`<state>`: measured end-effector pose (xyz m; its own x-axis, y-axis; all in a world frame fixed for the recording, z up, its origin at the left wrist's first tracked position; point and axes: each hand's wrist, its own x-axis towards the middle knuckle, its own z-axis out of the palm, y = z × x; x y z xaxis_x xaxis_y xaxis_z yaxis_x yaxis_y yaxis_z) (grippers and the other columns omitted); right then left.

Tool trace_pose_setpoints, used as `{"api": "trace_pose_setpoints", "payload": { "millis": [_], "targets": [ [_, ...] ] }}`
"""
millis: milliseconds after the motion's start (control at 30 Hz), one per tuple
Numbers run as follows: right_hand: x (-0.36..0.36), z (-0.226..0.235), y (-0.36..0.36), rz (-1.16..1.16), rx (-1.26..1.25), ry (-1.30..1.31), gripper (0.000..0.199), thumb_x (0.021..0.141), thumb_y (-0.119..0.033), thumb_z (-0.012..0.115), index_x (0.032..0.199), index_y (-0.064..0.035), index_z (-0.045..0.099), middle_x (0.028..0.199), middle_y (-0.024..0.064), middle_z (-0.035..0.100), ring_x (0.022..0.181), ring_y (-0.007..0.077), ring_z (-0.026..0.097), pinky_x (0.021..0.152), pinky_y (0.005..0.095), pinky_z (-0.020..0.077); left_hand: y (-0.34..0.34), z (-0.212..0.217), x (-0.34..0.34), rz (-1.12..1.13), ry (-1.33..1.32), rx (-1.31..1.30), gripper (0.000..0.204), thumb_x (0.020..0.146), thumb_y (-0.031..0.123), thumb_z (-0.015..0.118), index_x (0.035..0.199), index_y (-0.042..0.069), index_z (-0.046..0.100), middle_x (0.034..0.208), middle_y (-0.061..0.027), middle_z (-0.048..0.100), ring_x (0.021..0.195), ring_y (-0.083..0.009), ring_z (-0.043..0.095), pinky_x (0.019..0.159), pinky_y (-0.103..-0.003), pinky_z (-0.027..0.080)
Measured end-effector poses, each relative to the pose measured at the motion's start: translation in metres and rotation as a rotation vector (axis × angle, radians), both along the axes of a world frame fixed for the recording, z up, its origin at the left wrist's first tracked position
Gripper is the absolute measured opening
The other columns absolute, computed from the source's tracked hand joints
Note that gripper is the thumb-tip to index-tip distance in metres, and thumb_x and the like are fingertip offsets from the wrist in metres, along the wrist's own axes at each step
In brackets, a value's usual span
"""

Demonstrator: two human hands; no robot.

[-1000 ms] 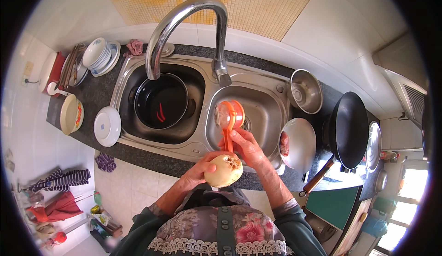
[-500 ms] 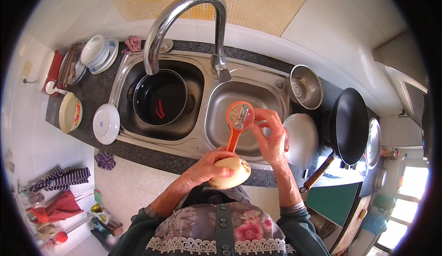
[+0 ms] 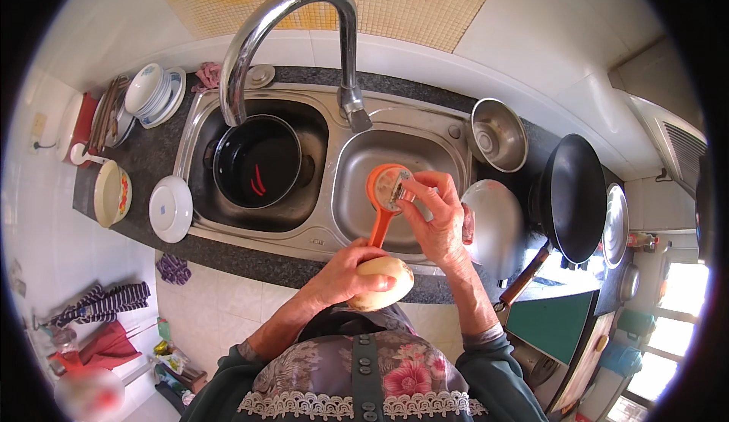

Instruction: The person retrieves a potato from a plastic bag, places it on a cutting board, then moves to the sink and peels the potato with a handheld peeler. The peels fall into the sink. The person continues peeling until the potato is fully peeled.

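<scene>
My left hand (image 3: 340,274) is closed around a pale, round peeled vegetable (image 3: 386,284) just in front of the counter edge. It also pins the lower end of an orange peeler's handle (image 3: 380,228) against it. The peeler's round head (image 3: 387,183) stands over the right sink basin (image 3: 357,194). My right hand (image 3: 434,217) reaches in from the right, and its fingertips pinch the blade area of the peeler head.
A curved steel faucet (image 3: 304,12) arches over the double sink. A black pot (image 3: 257,170) with red chillies fills the left basin. A white plate (image 3: 171,208), yellow bowl (image 3: 112,192) and stacked bowls (image 3: 152,91) sit left. On the right are a steel bowl (image 3: 497,133), white bowl (image 3: 493,228) and black wok (image 3: 573,198).
My right hand slid up from the peeler's handle to its head and now pinches there. My left hand, still holding the vegetable, took the handle. Both shifted slightly right.
</scene>
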<state>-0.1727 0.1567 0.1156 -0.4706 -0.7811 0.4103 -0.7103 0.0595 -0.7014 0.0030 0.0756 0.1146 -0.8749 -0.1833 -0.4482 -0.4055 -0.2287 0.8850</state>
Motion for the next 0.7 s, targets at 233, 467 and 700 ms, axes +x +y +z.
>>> {"api": "trace_pose_setpoints", "payload": {
  "millis": [233,467,700],
  "targets": [
    [-0.0033,0.0012,0.0013,0.018,0.050,0.066,0.030,0.068,0.001,0.071,0.096,-0.0068,0.062,0.095,0.0089,0.055,0.082,0.0239,0.059,0.069,0.0308,0.0491,0.0000,-0.0005,-0.0042,-0.025,-0.048,-0.029,0.056,0.066,0.038,0.071,0.104,-0.002,0.061,0.113,-0.0170,0.047,0.109,-0.0288,0.048,0.094,-0.034,0.037],
    [0.0008,0.0008,-0.0012,-0.031,0.040,0.023,0.023,0.070,0.001,0.070,0.091,-0.0042,0.060,0.091,0.0101,0.056,0.080,0.0247,0.059,0.069,0.0307,0.0486,-0.0003,-0.0004,-0.0078,-0.035,-0.046,-0.166,0.060,0.066,0.038,0.073,0.106,-0.004,0.058,0.116,-0.0210,0.044,0.110,-0.0301,0.048,0.094,-0.036,0.038],
    [0.0026,-0.0011,-0.0028,-0.062,0.032,0.039,0.018,0.069,0.000,0.068,0.083,-0.0047,0.057,0.084,0.0085,0.056,0.073,0.0273,0.058,0.061,0.0344,0.0486,-0.0010,0.0025,-0.0099,-0.044,-0.047,-0.247,0.057,0.066,0.038,0.074,0.102,-0.004,0.060,0.113,-0.0213,0.045,0.106,-0.0327,0.049,0.093,-0.038,0.039]
  ]
}}
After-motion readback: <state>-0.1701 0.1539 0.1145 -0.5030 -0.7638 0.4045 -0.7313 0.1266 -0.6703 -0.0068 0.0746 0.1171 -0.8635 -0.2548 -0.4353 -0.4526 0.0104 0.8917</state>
